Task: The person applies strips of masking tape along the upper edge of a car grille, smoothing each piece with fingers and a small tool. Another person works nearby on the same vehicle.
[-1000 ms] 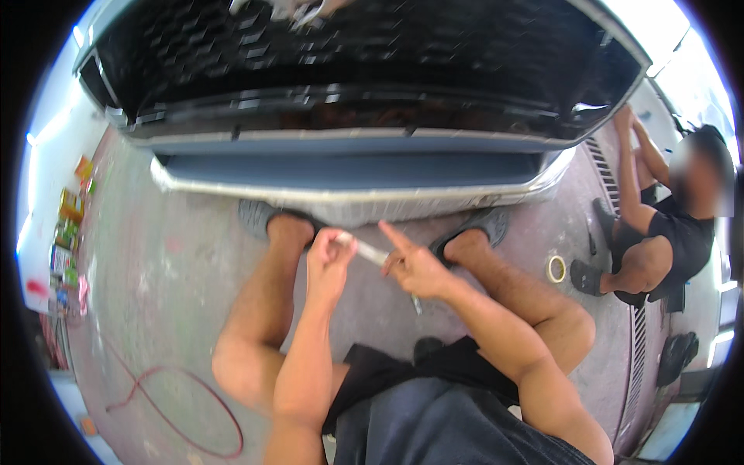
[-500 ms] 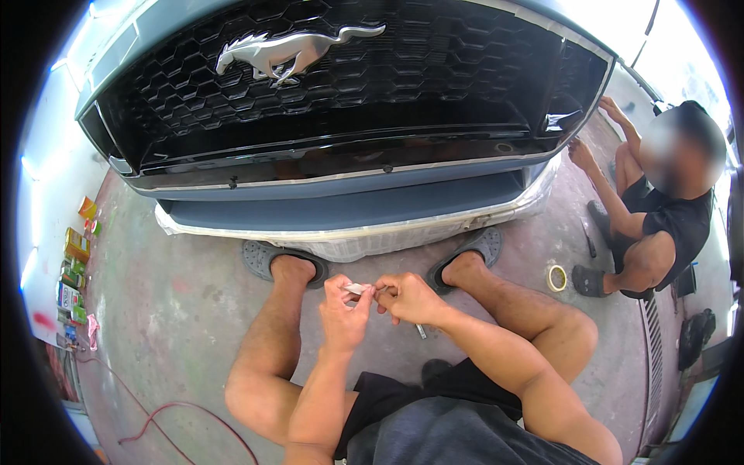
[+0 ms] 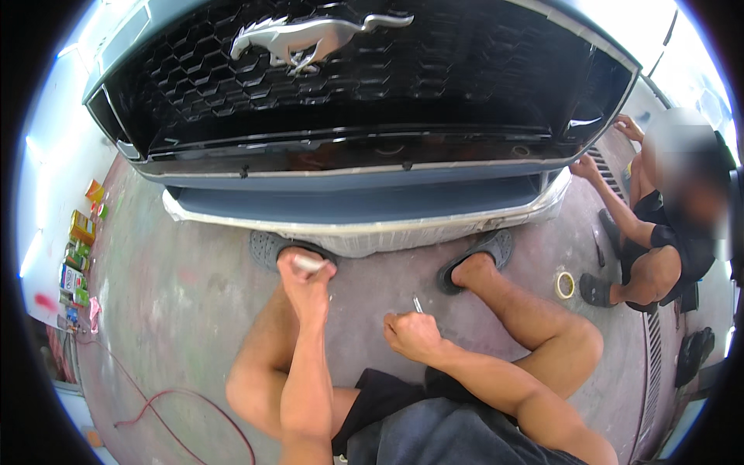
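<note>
My left hand (image 3: pixel 308 285) is raised over my left shin, its fingers closed around a small white piece (image 3: pixel 310 264) that is smeared by motion. My right hand (image 3: pixel 413 335) forms a fist between my knees. Out of its top sticks the end of a slim silver tool (image 3: pixel 418 304); the fist hides the rest, so its exact kind does not show. Ahead of both hands stands a car's front bumper (image 3: pixel 349 181), grey, with a black honeycomb grille (image 3: pixel 341 85) and a silver animal-shaped emblem (image 3: pixel 318 36). Neither hand touches the bumper.
Pale masking sheet (image 3: pixel 372 239) wraps the bumper's lower edge. At right a co-worker (image 3: pixel 659 225) squats by the bumper's corner, near a tape roll (image 3: pixel 564 285). Several cans (image 3: pixel 83 226) line the left wall. A red hose (image 3: pixel 194 393) curls over the floor.
My hands, together before, have come apart: the left went left and up with the white piece, the right went down. The silver tool now points upward from the right fist.
</note>
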A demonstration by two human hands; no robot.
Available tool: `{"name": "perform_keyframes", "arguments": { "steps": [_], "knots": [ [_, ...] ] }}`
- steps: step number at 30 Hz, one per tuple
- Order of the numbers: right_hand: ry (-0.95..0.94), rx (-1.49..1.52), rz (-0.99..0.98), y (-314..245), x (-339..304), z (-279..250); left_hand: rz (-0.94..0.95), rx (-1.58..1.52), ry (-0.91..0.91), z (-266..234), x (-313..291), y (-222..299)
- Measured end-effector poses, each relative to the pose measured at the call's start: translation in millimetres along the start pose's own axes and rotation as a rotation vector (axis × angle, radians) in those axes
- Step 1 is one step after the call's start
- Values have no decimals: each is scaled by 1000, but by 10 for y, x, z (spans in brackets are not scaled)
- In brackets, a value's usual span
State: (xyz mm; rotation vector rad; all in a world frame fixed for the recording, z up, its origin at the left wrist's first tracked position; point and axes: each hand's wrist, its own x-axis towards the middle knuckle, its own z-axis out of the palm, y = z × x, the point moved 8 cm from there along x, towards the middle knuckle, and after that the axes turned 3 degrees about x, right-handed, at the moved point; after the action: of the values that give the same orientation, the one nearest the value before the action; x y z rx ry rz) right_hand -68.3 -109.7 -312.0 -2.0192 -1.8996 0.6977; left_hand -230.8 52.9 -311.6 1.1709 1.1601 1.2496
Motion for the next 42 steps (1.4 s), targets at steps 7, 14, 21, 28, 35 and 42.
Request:
{"name": "perform_keyframes", "arguments": {
  "steps": [7, 14, 21, 28, 35, 42],
  "knots": [
    [-453, -113, -60, 416, -314, 1651, -115, -468, -265, 508, -255, 776],
    [-126, 77, -107, 5, 42, 458, -85, -556, -325, 469, -348, 1103],
    [987, 214, -654, -610, 186, -1833, -33, -592, -350, 682, -456, 1490],
    [1094, -153, -958, -816, 79, -2156, -67, -588, -397, 752, -504, 1692],
    [1001, -324, -1065, -920, 61, -2333, -17, -557, -453, 846, -485, 1821],
    [1014, -441, -1112, -935, 76, -2645, 32, -412, -498, 1023, -309, 2110]
  ]
}}
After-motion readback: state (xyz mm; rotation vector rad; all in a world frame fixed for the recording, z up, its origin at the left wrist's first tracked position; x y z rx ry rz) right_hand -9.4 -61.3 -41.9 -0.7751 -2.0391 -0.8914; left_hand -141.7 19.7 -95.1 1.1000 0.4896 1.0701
